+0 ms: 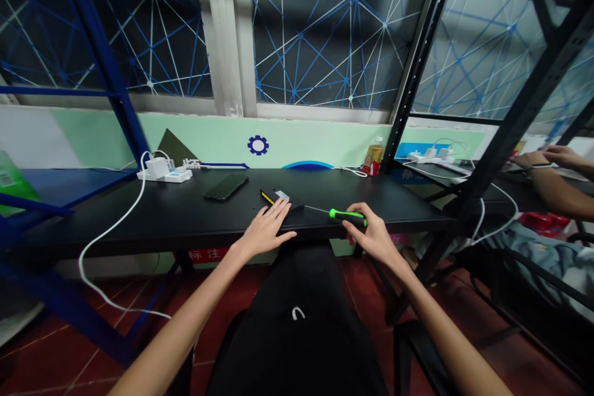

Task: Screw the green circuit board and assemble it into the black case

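Observation:
My left hand lies flat with its fingers stretched out on a small dark device with a yellow edge, near the front of the black table. My right hand is closed around the green and black handle of a screwdriver. Its thin metal shaft points left toward the device. A black phone lies face up to the left of the device.
A white power strip with a charger sits at the back left, its white cable hanging to the floor. A bottle of amber drink stands at the back right. Another person's arms rest on the neighbouring table.

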`<state>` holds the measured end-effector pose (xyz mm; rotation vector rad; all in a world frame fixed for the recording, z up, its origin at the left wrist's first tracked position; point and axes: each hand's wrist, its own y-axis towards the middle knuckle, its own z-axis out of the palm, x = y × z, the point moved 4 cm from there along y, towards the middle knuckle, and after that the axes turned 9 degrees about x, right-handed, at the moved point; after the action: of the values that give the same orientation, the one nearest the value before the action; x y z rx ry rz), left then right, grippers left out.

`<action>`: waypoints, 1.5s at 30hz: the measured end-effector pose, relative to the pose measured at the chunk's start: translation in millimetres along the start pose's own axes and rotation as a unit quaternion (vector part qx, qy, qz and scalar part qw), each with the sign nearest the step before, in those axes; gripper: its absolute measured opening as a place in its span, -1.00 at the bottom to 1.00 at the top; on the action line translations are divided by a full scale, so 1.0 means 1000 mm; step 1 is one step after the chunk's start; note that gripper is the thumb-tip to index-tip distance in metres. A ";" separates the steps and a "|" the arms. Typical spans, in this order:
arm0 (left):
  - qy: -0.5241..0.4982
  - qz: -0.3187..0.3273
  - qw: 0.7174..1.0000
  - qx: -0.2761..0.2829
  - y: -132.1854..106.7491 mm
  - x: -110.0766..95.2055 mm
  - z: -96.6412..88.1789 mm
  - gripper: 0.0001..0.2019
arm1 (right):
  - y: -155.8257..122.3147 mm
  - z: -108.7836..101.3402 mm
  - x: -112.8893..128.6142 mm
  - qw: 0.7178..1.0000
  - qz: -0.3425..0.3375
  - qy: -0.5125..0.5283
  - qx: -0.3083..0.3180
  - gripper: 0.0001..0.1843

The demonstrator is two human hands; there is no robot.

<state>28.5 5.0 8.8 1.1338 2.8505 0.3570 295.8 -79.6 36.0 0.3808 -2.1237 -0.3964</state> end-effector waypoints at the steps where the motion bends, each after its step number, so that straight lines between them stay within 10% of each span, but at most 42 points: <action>1: 0.000 -0.001 1.000 0.001 0.000 0.000 0.000 -0.20 | -0.001 0.000 0.001 1.000 0.004 -0.006 0.001 -0.68; 9: 0.005 -0.006 1.000 0.002 0.000 0.000 -0.001 -0.21 | -0.001 0.001 0.005 0.981 0.012 -0.173 -0.092 -0.56; 18: 0.014 -0.009 1.000 0.004 0.000 0.000 0.000 -0.21 | -0.002 0.000 0.003 0.998 0.010 -0.051 0.018 -0.63; 25: 0.002 0.003 1.000 0.001 0.000 -0.001 -0.003 -0.18 | -0.001 0.000 0.006 0.980 -0.006 -0.171 -0.096 -0.55; 32: -0.007 0.008 1.000 0.003 0.000 0.001 -0.003 -0.03 | 0.000 0.002 0.006 0.996 -0.004 -0.092 0.011 -0.53; 45: -0.029 0.017 0.999 0.018 -0.002 -0.001 -0.009 0.09 | -0.002 0.004 0.010 0.992 -0.003 -0.120 -0.043 -0.56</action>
<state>26.6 1.6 16.9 1.1788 2.8012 0.2715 287.6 -84.5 40.6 0.3021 -2.3287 -0.5603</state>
